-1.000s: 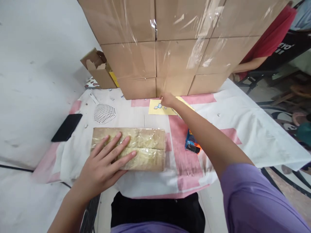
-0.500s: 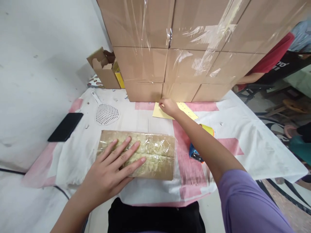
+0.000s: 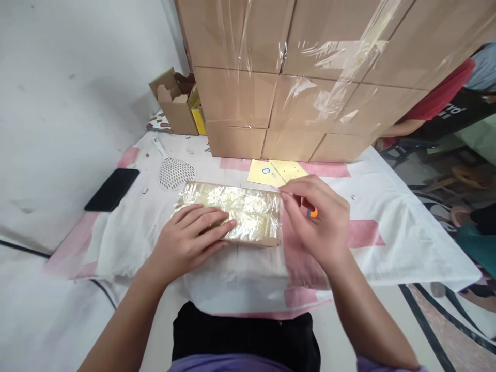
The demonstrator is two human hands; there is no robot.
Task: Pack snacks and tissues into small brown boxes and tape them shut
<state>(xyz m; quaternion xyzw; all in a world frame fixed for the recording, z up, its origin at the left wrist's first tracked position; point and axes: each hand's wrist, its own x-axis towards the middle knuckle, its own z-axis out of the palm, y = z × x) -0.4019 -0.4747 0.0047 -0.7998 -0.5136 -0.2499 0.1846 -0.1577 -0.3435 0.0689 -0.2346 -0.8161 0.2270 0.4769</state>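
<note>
A flat cardboard packet wrapped in clear film lies on the white and pink cloth in front of me. My left hand rests flat on its near left part, fingers stretched out. My right hand hovers at the packet's right end, thumb and fingers pinched together on something too small to name. An orange bit of a tool shows under that hand. Behind lies a yellow sheet with small stickers.
A wall of film-wrapped cardboard boxes stands at the back. An open small box, a white perforated scoop and a black phone lie to the left. A person in red sits at the right.
My right hand has drawn back from the yellow sheet to the packet's right end, now pinched. The camera moved closer; my left hand stays on the packet.
</note>
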